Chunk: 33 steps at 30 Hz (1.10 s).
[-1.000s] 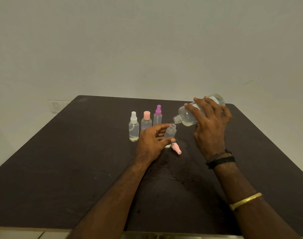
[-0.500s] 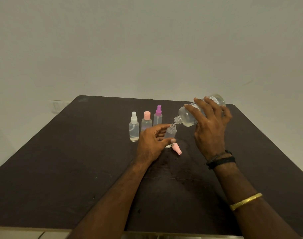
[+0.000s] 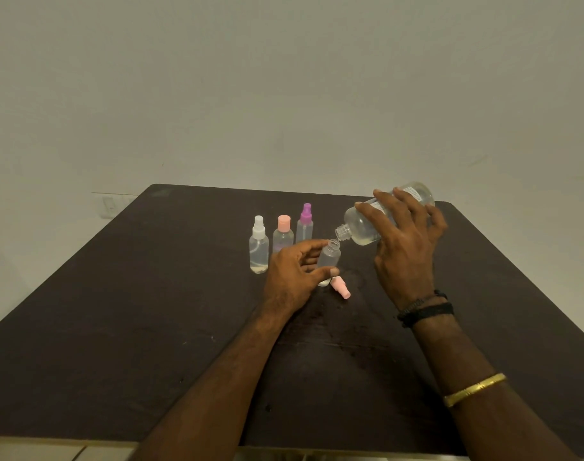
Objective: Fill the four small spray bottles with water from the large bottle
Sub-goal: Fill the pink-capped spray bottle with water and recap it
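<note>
While off to free the neck, pink cap [image 3: 340,287] lying on the desk [image 3: 117,327] at five o'clock of the open small bottle [image 3: 329,261]. Gripped upright by the left hand [image 3: 294,274], thumb and fingers curled round it against tipping. At two o'clock, large bottle [image 3: 360,227] clasped in the right hand [image 3: 407,257], tilted mouth-down just over that neck. Farther, at eleven o'clock, white-topped bottle [image 3: 259,251], pink-topped bottle [image 3: 283,236] and purple-topped bottle [image 3: 305,224] parked capped, clear of the pour; likely the last fill.
</note>
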Motion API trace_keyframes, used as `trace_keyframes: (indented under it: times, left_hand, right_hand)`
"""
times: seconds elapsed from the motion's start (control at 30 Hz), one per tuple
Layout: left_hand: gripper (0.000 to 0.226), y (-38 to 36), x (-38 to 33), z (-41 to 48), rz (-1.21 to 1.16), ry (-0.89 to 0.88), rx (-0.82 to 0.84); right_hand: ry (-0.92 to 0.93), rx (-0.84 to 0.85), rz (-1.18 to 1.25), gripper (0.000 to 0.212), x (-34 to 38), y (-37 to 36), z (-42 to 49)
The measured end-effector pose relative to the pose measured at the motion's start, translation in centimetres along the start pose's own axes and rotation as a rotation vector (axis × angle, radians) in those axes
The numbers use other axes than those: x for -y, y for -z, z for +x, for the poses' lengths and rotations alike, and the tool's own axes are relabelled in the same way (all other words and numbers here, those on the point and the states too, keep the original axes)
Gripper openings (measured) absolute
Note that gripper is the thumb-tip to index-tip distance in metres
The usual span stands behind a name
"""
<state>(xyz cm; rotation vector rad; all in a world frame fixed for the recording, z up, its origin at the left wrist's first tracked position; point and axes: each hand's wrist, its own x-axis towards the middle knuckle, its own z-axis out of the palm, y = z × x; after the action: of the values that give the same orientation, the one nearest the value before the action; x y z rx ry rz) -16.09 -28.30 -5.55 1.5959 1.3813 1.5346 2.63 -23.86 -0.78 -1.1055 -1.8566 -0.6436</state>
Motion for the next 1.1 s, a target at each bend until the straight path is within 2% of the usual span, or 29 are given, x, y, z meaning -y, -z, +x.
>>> trace_keyframes:
  times: [0.63,0.8,0.93,1.1]
  left_hand:
    - [0.059,0.1,-0.2,0.0,-0.045,0.002,-0.037]
    - [0.057,0.2,-0.1,0.0,-0.049,-0.001,-0.051]
    - [0.056,0.2,-0.1,0.0,-0.017,0.002,-0.074]
    - [0.058,0.3,0.0,0.2,0.031,0.018,-0.099]
  right_hand:
    - [-0.043,0.068,0.063,0.074,-0.1,-0.6,-1.3]
    - [-0.196,0.189,0.314,0.074,-0.2,-0.9,-1.2]
    - [-0.364,0.206,0.551,0.072,0.0,-1.0,-1.1]
    - [-0.519,0.262,0.633,0.073,0.3,-1.2,-1.4]
